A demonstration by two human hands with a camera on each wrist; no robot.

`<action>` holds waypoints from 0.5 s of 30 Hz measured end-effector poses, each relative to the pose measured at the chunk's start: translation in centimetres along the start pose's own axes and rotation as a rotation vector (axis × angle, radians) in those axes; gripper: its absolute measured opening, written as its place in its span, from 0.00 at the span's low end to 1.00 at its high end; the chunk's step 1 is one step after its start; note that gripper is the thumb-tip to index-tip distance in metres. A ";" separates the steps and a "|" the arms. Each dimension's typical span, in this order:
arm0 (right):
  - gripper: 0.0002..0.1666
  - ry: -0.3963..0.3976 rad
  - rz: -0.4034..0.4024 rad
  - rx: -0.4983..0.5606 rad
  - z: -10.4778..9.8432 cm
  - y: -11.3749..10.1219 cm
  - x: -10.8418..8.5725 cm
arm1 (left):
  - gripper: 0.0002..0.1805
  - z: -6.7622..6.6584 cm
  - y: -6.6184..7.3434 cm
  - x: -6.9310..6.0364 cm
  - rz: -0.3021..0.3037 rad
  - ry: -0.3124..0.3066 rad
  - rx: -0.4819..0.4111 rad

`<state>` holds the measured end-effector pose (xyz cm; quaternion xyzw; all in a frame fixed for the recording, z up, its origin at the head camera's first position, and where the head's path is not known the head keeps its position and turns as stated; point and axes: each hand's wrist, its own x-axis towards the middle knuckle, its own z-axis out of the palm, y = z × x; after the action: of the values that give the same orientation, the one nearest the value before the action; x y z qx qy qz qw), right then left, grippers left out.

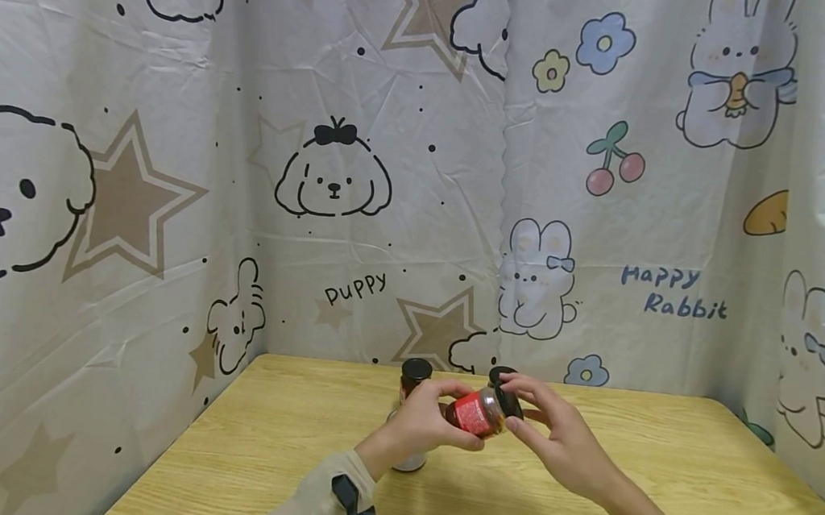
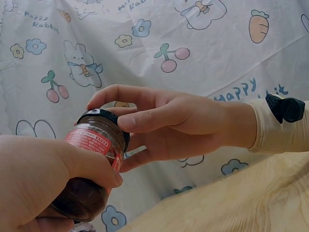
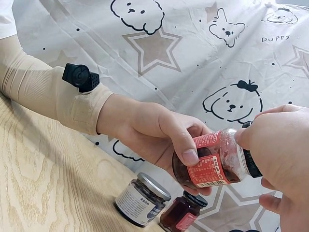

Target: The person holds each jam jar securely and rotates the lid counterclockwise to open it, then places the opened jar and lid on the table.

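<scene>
My left hand (image 1: 429, 419) grips a glass jar (image 1: 473, 414) round its body, holding it tilted above the table. Dark contents and a red label show on the jar (image 3: 207, 159) in the right wrist view. Its black lid (image 2: 99, 114) sits at the mouth; whether it is loose cannot be told. The thumb and fingers of my right hand (image 1: 567, 438) pinch that lid from the right. In the left wrist view, the right hand's (image 2: 178, 116) thumb lies on the lid's near side.
A jar with a silver lid (image 3: 142, 200) and a smaller black-lidded jar (image 3: 183, 212) stand on the wooden table (image 1: 260, 431), behind my left hand. Another black lid (image 1: 501, 373) shows behind the held jar. Patterned curtains (image 1: 355, 253) surround the table.
</scene>
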<state>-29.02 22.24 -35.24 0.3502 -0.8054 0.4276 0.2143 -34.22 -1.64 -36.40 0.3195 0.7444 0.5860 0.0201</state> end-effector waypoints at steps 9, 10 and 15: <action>0.26 -0.008 0.000 -0.035 -0.1 0.0 -0.2 | 0.30 -0.1 0.0 0.0 -0.004 -0.003 -0.004; 0.27 -0.009 -0.003 -0.041 -0.1 0.0 -0.2 | 0.30 -0.1 0.0 0.0 -0.006 -0.004 -0.004; 0.32 -0.002 -0.027 -0.068 -0.2 0.0 -0.2 | 0.29 -0.1 0.1 -0.1 -0.006 -0.009 -0.024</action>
<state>-28.90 22.44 -35.27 0.3537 -0.8150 0.3966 0.2310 -34.15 -1.77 -36.34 0.3197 0.7381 0.5935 0.0292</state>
